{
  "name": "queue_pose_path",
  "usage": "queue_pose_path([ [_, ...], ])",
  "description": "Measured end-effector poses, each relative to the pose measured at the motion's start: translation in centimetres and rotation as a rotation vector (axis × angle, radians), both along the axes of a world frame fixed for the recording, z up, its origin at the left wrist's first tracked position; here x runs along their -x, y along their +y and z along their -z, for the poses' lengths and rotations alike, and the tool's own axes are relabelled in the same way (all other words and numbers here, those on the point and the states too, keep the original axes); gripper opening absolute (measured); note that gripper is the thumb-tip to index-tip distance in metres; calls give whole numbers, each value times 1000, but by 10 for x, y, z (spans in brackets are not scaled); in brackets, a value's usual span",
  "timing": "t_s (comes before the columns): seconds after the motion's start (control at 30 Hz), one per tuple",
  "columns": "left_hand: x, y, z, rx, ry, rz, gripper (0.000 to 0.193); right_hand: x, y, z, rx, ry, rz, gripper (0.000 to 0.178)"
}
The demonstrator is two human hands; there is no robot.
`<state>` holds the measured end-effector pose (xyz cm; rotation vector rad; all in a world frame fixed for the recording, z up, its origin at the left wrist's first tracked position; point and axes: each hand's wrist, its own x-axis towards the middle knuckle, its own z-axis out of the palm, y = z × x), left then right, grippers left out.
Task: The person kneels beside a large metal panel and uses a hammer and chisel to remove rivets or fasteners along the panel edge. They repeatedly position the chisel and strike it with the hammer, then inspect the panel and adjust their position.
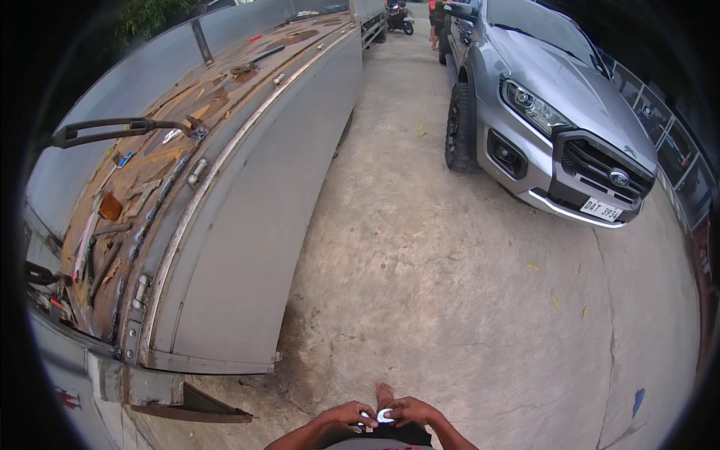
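At the lower edge, in front of my body, both my hands are close together. My left hand (351,414) has its fingers pinched on a small white piece (364,417). Between the fingers of my right hand (410,410) is a small, rounded white thing (385,415). Both pieces are too small to name, and I cannot tell whether they are joined. A bare foot (384,392) shows on the concrete just beyond my hands.
A flatbed truck (232,277) stands on the left, its rusty bed (217,97) strewn with tools and an orange lamp (110,207). To the right is a silver pickup (525,112). Far off are a motorcycle (400,19) and a person (435,22). Concrete ground (420,285) lies between the vehicles.
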<state>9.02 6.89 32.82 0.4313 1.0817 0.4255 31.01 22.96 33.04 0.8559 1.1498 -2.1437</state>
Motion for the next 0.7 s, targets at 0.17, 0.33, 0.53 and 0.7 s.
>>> queue_pose_path([
  [0.17, 0, 19, -47, -443, 364, 123, 48, 16, 18, -51, -137, 127, -223, 46],
  [0.33, 24, 1, -98, -416, 468, -110, 53, 71, 30, -81, -203, 253, -521, 46],
  [0.53, 73, -59, -95, -243, 246, -1247, 58, 186, 58, -127, -328, 433, -402, 36],
  [0.7, 89, -143, -56, 39, 627, -1186, 61, 318, 59, -205, -436, 642, -251, 41],
])
